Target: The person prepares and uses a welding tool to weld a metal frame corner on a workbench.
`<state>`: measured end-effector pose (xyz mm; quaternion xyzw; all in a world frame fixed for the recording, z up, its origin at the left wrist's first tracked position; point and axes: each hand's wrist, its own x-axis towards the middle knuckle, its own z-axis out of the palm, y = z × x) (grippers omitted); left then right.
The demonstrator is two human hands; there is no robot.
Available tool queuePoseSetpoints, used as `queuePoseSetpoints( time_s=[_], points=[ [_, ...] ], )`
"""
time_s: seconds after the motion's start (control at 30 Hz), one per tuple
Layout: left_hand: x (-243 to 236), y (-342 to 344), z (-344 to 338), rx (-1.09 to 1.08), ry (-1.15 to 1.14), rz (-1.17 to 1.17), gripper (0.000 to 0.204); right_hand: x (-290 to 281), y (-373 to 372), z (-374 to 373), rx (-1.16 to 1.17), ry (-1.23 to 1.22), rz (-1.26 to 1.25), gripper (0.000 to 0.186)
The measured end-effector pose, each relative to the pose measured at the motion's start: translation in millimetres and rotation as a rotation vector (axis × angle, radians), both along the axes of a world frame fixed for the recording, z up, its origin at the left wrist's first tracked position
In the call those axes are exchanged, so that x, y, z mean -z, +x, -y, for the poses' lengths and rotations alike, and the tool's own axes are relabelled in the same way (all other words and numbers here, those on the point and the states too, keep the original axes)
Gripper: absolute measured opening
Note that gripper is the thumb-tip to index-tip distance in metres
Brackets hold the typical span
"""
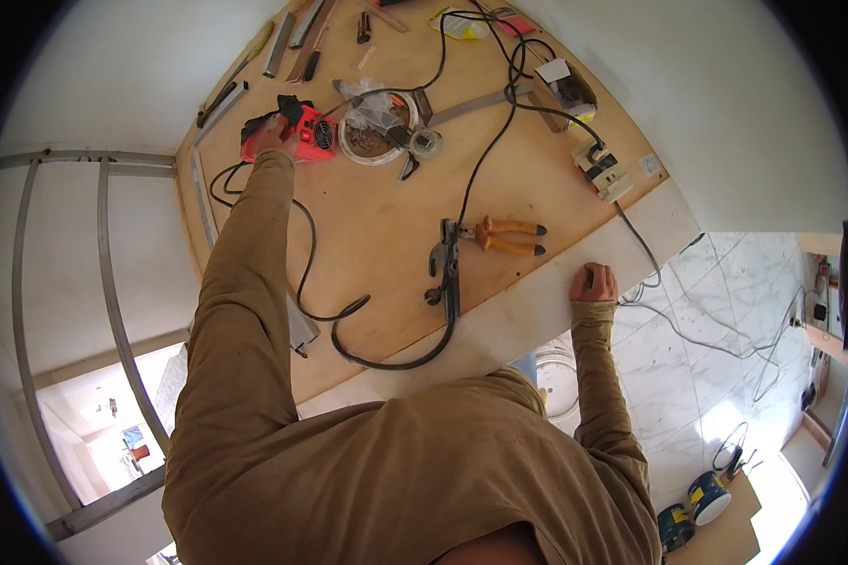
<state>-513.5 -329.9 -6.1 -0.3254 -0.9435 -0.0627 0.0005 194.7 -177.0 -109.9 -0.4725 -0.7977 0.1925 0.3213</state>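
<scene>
Head view: one boxy red machine (307, 143), round black grille (324, 135) on its end, stands on the wooden board's (377, 198) far left, left hand (275, 137) over it, grip unclear from here; right hand (594, 282), fingers curled in, at the pale front strip (537, 306).

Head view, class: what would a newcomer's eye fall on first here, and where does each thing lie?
Probably the bright red machine first, toward the far left of the wooden tabletop, with the person's left hand on it. Next might come the orange-handled pliers, lying right of a dark metal tool. The thick black cable also stands out, looping near the table's front edge.
</scene>
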Motion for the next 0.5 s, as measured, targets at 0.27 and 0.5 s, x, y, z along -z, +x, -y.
queuePoseSetpoints(
  time_s=[0.27,0.5],
  points=[
    [10.5,-5.9,2.1,0.099,-0.009,0.003,0.070,-1.6,1.8,-0.6,0.011,0.033,-0.016,0.005],
    [17.0,-25.8,25.0,0.187,0.136,-0.172,0.067,-4.2,-6.5,1.5,-0.014,0.018,-0.037,0.005]
  ],
)
